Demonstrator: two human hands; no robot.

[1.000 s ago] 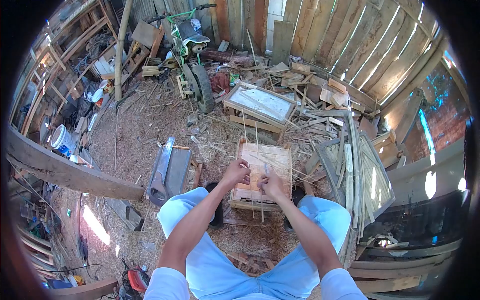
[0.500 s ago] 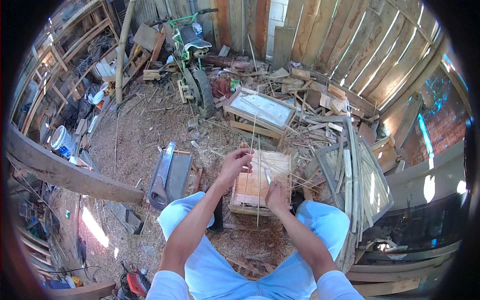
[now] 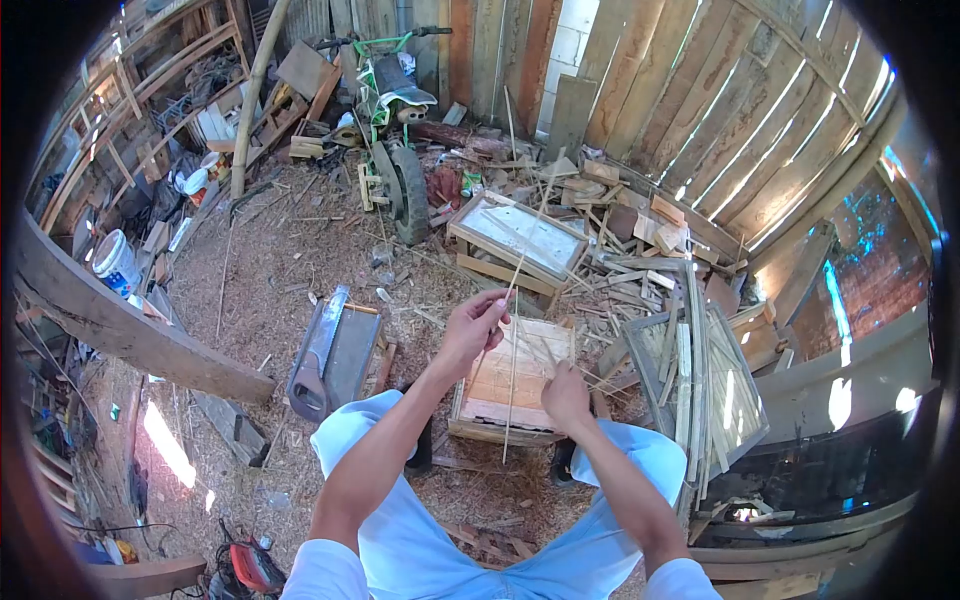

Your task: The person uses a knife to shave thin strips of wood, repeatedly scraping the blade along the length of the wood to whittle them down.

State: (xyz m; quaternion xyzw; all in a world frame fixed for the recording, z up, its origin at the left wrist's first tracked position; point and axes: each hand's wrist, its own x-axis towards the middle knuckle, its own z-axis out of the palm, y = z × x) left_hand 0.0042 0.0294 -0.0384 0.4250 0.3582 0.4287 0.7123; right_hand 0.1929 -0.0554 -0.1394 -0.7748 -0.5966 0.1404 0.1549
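The left hand [image 3: 478,328] is pinching a long, thin, pale wooden stick [image 3: 523,256] over a low, pale wooden box [image 3: 492,395]. The right hand [image 3: 567,395] is holding something thin [image 3: 548,351] (fingers are hiding most of it).

Gappy wooden plank wall [image 3: 632,118], debris-strewn floor [image 3: 300,240], bright sunlight patch [image 3: 168,446], slanting pole [image 3: 257,100]
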